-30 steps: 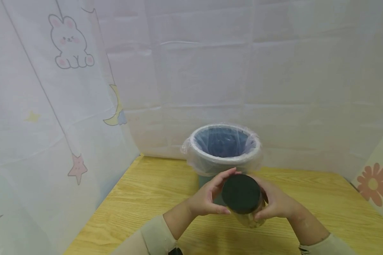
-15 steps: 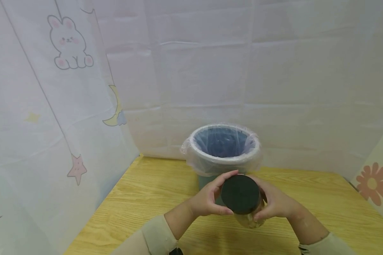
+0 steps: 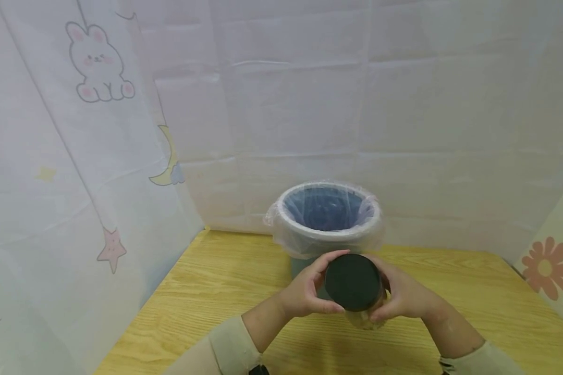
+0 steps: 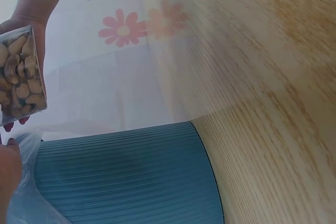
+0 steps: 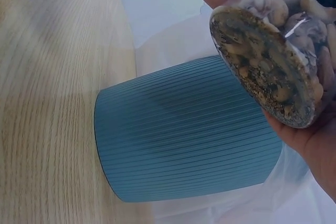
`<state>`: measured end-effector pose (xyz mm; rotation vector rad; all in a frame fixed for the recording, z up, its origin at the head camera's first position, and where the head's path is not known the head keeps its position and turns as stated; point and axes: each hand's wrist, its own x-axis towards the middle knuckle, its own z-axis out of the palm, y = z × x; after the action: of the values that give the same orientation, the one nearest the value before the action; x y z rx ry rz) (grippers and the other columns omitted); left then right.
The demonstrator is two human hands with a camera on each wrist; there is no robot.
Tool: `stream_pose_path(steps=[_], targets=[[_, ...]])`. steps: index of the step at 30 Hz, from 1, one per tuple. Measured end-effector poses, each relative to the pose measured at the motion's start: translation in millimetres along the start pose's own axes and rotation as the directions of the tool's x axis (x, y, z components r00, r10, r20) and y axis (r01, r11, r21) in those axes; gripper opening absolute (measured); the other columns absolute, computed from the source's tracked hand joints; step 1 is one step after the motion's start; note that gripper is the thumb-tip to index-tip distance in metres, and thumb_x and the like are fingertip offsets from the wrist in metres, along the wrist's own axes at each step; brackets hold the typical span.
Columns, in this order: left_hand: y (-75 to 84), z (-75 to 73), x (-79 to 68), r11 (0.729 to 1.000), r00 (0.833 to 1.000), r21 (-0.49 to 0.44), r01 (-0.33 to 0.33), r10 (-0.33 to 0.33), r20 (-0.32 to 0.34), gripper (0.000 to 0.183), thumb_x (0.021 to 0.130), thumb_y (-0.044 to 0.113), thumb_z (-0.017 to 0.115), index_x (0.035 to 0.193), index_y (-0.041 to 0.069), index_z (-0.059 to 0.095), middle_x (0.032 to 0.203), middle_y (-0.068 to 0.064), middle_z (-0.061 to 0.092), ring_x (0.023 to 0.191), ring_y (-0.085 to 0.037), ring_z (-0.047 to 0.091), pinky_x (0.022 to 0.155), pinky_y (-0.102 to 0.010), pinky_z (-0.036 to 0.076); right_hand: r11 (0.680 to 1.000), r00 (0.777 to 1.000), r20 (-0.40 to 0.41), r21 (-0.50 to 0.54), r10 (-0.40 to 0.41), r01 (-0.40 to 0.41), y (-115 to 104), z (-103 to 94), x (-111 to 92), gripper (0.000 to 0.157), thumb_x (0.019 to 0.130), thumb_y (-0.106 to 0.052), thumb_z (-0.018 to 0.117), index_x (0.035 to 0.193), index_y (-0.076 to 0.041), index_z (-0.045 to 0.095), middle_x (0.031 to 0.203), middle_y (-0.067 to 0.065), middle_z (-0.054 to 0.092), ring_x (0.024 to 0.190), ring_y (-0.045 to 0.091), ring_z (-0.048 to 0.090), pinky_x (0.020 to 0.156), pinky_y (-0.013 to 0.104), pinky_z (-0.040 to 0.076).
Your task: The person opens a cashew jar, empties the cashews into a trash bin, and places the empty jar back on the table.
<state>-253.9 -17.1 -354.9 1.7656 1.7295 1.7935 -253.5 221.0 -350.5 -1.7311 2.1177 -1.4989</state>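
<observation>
A clear jar (image 3: 368, 319) with a wide black lid (image 3: 352, 282) is held above the table, in front of the bin. My right hand (image 3: 405, 292) grips the jar's body from the right, thumb on the near side. From the left, my left hand (image 3: 302, 294) curls round the lid, its thumb at the near edge and fingers at the far edge. Nut-like tan pieces fill the jar in the left wrist view, where the jar body (image 4: 22, 74) shows at the left edge. Dark crumbs cover the jar's bottom (image 5: 268, 69) in the right wrist view.
Just behind the hands stands a ribbed blue-green bin (image 5: 178, 135). Its white rim (image 3: 326, 234) is lined with a clear plastic bag (image 3: 281, 237). The wood-grain table (image 3: 206, 276) ends at pale printed curtains (image 3: 281, 114) at the back and sides.
My left thumb has come slightly right, in against the lid. The jar has tipped or risen a little in both hands. The head view has shifted slightly.
</observation>
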Motion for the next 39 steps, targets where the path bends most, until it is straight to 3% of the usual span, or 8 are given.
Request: stream_pose_path(steps=[4,15,16,19,23,28,35,39], targets=[[-10.1,0.0,-1.5,0.999,0.999,0.033,-0.004,0.006,-0.039,0.098,0.060,-0.026,0.068,0.141,-0.004,0.018,0.133,-0.028,0.035,0.124,-0.018,0.039,0.106,-0.039,0.030,0.999,1.000,-0.027,-0.046,0.015,-0.017,-1,0.1,0,0.095,0.061,0.001,0.081,0.138,0.005,0.026,0.132,0.015,0.044,0.119,0.019,0.045,0.096,0.026,0.039],[-12.4,3.1,-1.0,0.998,0.986,0.066,-0.020,0.031,-0.162,0.097,0.055,-0.029,0.070,0.137,-0.006,0.025,0.128,-0.029,0.040,0.118,-0.018,0.046,0.102,-0.038,0.035,0.978,0.987,-0.119,-0.166,0.111,-0.130,-5,1.5,4,0.097,0.058,-0.003,0.085,0.138,-0.003,0.031,0.129,0.008,0.047,0.115,0.013,0.048,0.093,0.023,0.041],[-12.3,3.2,-1.3,0.998,0.985,0.061,-0.015,0.025,-0.169,0.096,0.057,-0.026,0.071,0.138,-0.005,0.026,0.129,-0.028,0.041,0.118,-0.018,0.046,0.102,-0.038,0.035,0.974,0.985,-0.130,-0.177,0.118,-0.140,-5,1.8,4,0.097,0.057,-0.005,0.085,0.138,-0.004,0.031,0.129,0.007,0.048,0.115,0.013,0.048,0.093,0.022,0.041],[-13.0,4.4,-3.0,0.999,0.981,0.040,0.004,0.004,-0.193,0.088,0.068,0.004,0.079,0.140,0.001,0.026,0.131,-0.024,0.042,0.119,-0.020,0.047,0.102,-0.037,0.035,0.960,0.975,-0.168,-0.216,0.144,-0.179,-6,3.2,5,0.097,0.058,-0.011,0.087,0.138,-0.007,0.033,0.129,0.005,0.049,0.116,0.012,0.048,0.094,0.021,0.039],[-15.0,6.1,-4.7,1.000,0.977,0.007,0.028,-0.026,-0.211,0.091,0.071,0.039,0.074,0.141,0.006,0.026,0.133,-0.019,0.042,0.120,-0.022,0.046,0.103,-0.035,0.034,0.941,0.964,-0.201,-0.253,0.174,-0.223,-7,5.1,4,0.095,0.058,-0.018,0.087,0.137,-0.011,0.034,0.129,0.002,0.049,0.116,0.010,0.047,0.095,0.020,0.037],[-15.5,7.4,-5.8,0.999,0.978,-0.023,0.022,-0.027,-0.207,0.091,0.072,0.035,0.075,0.142,0.006,0.024,0.135,-0.018,0.040,0.123,-0.023,0.043,0.104,-0.035,0.032,0.937,0.965,-0.216,-0.280,0.152,-0.210,-5,6.8,3,0.094,0.056,-0.020,0.088,0.135,-0.010,0.037,0.127,0.001,0.050,0.115,0.009,0.048,0.094,0.019,0.038],[-16.4,9.9,-7.3,1.000,0.970,0.011,0.019,-0.016,-0.241,0.087,0.074,0.029,0.075,0.141,0.005,0.025,0.134,-0.014,0.040,0.122,-0.023,0.043,0.104,-0.033,0.033,0.918,0.959,-0.247,-0.329,0.141,-0.220,-2,8.7,1,0.094,0.056,-0.026,0.088,0.134,-0.013,0.037,0.126,-0.003,0.050,0.114,0.007,0.048,0.091,0.021,0.041],[-16.8,8.6,-7.3,1.000,0.976,0.002,0.002,-0.002,-0.217,0.089,0.074,0.027,0.075,0.142,0.003,0.022,0.135,-0.018,0.039,0.123,-0.023,0.042,0.105,-0.034,0.032,0.922,0.960,-0.243,-0.321,0.140,-0.216,-2,8.4,1,0.094,0.056,-0.026,0.088,0.134,-0.012,0.037,0.125,-0.002,0.050,0.114,0.008,0.048,0.092,0.021,0.040]])
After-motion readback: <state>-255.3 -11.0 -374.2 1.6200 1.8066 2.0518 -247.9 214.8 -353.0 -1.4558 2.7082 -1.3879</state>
